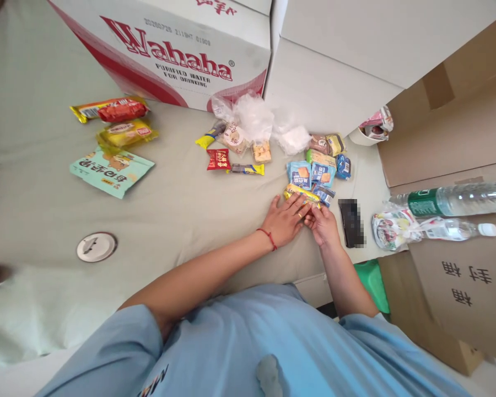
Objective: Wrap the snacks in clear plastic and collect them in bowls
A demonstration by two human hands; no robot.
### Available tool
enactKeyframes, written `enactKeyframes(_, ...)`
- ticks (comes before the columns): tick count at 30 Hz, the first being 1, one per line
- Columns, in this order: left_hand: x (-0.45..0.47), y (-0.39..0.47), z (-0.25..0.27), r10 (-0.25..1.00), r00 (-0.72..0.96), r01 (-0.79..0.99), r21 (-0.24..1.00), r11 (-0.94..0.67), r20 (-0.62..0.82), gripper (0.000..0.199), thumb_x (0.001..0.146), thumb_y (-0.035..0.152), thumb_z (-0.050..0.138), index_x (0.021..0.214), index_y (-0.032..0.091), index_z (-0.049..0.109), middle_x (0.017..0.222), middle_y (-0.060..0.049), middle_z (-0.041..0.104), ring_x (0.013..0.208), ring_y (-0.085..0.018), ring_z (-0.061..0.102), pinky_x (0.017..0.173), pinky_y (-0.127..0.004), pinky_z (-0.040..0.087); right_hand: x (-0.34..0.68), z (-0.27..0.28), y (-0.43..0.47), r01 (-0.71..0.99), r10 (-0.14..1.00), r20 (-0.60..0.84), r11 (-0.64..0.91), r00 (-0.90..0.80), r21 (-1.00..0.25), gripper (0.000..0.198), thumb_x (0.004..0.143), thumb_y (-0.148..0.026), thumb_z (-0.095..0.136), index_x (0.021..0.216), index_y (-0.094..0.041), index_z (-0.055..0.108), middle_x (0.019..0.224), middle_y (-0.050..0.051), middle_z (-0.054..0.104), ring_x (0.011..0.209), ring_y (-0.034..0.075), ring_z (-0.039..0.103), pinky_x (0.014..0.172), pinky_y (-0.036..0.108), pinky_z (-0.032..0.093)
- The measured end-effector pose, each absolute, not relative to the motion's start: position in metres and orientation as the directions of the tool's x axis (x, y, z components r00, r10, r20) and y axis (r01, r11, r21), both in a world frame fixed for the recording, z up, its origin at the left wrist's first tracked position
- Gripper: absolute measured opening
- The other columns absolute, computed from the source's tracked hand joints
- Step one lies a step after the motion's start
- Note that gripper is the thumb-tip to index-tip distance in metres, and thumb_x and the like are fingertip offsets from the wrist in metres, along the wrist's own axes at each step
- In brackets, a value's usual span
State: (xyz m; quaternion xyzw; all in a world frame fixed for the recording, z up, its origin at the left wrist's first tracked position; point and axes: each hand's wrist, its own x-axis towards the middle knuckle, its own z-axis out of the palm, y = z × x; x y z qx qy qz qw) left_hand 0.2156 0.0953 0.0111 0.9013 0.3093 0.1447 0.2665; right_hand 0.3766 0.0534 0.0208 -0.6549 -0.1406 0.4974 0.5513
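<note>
A yellow snack packet [301, 193] lies at the near side of a group of small wrapped snacks. My left hand [284, 221], with a red cord at the wrist and a ring, rests palm down with its fingers stretched over this packet and its thumb apart. Right beside it, my right hand [323, 225] has its fingers pinched together at the packet's right end. Just beyond the fingers are light-blue biscuit packets [300, 175], a dark-blue packet [324, 194] and a green-topped packet [320, 158]. The fingers partly cover the yellow packet.
A Wahaha water carton [169, 60] and white boxes [334, 60] stand at the back. More snacks and clear plastic bags [252, 118] lie mid-table. A mint pouch [111, 171] and a round tin-like disc [96, 246] are left; a dark pixelated object [350, 223] and bottles [458, 199] right.
</note>
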Motion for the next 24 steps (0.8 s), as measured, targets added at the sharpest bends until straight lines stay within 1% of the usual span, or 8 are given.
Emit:
enactKeyframes(5, 0.223, 0.106, 0.009, 0.615, 0.785, 0.453, 0.612, -0.648, 0.07, 0.075, 0.091, 0.019, 0.053, 0.163, 0.022, 0.033, 0.175, -0.011, 0.026, 0.163, -0.03, 0.019, 0.125, -0.071, 0.017, 0.386, 0.025, 0.066, -0.254, 0.741, -0.496, -0.426, 0.452, -0.868, 0.053, 0.066, -0.054, 0.091, 0.093, -0.021, 0.058, 0.069, -0.006, 0.068, 0.047, 0.006, 0.053, 0.041, 0.016, 0.043)
enactKeyframes(9, 0.2, 0.096, 0.013, 0.654, 0.745, 0.404, 0.69, -0.6, 0.133, 0.07, 0.089, 0.018, 0.055, 0.158, 0.022, 0.042, 0.174, -0.015, 0.027, 0.162, -0.031, 0.02, 0.128, -0.066, 0.017, 0.397, 0.03, 0.056, 0.064, 0.764, -0.47, -0.55, 0.443, -0.833, 0.059, 0.073, -0.073, 0.077, 0.092, -0.02, 0.062, 0.067, 0.0, 0.07, 0.041, 0.009, 0.049, 0.037, 0.021, 0.031)
enactKeyframes(13, 0.138, 0.074, 0.02, 0.779, 0.579, 0.369, 0.775, -0.513, 0.24, 0.04, 0.094, 0.023, 0.051, 0.131, 0.018, 0.066, 0.15, -0.019, 0.058, 0.147, -0.031, 0.047, 0.119, -0.052, 0.039, 0.41, 0.05, 0.035, 0.561, 0.81, -0.244, -0.554, 0.533, -0.615, 0.059, 0.082, -0.079, 0.064, 0.086, -0.02, 0.069, 0.058, 0.001, 0.065, 0.048, 0.017, 0.055, 0.047, 0.027, 0.038)
enactKeyframes(15, 0.1, 0.062, 0.024, 0.847, 0.506, 0.408, 0.82, -0.401, 0.162, 0.026, 0.098, 0.03, 0.047, 0.102, 0.02, 0.072, 0.111, -0.014, 0.074, 0.111, -0.027, 0.067, 0.098, -0.042, 0.051, 0.413, 0.066, 0.032, 0.696, 0.853, -0.086, -0.474, 0.514, -0.54, 0.054, 0.088, -0.074, 0.061, 0.08, -0.021, 0.07, 0.056, 0.001, 0.063, 0.052, 0.017, 0.055, 0.054, 0.028, 0.039)
enactKeyframes(16, 0.082, 0.056, 0.026, 0.871, 0.482, 0.441, 0.833, -0.334, 0.093, 0.03, 0.1, 0.034, 0.046, 0.082, 0.022, 0.067, 0.084, -0.008, 0.07, 0.085, -0.022, 0.066, 0.082, -0.036, 0.051, 0.412, 0.074, 0.035, 0.726, 0.873, -0.026, -0.421, 0.486, -0.545, 0.052, 0.091, -0.071, 0.059, 0.078, -0.021, 0.069, 0.057, 0.0, 0.062, 0.053, 0.017, 0.055, 0.056, 0.028, 0.04)
enactKeyframes(18, 0.049, 0.043, 0.031, 0.904, 0.426, 0.498, 0.841, -0.21, -0.027, 0.049, 0.101, 0.042, 0.045, 0.056, 0.023, 0.045, 0.056, 0.001, 0.047, 0.056, -0.016, 0.048, 0.061, -0.031, 0.039, 0.408, 0.088, 0.053, 0.749, 0.911, 0.042, -0.31, 0.41, -0.586, 0.046, 0.095, -0.062, 0.058, 0.077, -0.021, 0.068, 0.058, -0.001, 0.061, 0.056, 0.016, 0.055, 0.06, 0.029, 0.042)
enactKeyframes(21, 0.014, 0.024, 0.035, 0.948, 0.296, 0.537, 0.841, -0.062, -0.119, 0.057, 0.1, 0.048, 0.045, 0.053, 0.021, 0.029, 0.051, 0.004, 0.03, 0.049, -0.012, 0.033, 0.056, -0.03, 0.027, 0.396, 0.095, 0.107, 0.827, 0.969, 0.113, -0.122, 0.218, -0.549, 0.028, 0.096, -0.044, 0.061, 0.088, -0.019, 0.072, 0.073, 0.002, 0.069, 0.068, 0.019, 0.061, 0.07, 0.03, 0.047)
enactKeyframes(24, -0.006, 0.006, 0.038, 0.976, 0.136, 0.556, 0.828, 0.064, -0.167, 0.055, 0.098, 0.052, 0.046, 0.053, 0.022, 0.033, 0.051, 0.004, 0.032, 0.05, -0.012, 0.033, 0.055, -0.028, 0.028, 0.387, 0.087, 0.175, 0.95, 0.981, 0.194, 0.044, 0.017, -0.308, 0.021, 0.09, -0.019, 0.061, 0.105, -0.017, 0.075, 0.112, 0.012, 0.072, 0.096, 0.024, 0.064, 0.083, 0.034, 0.046)
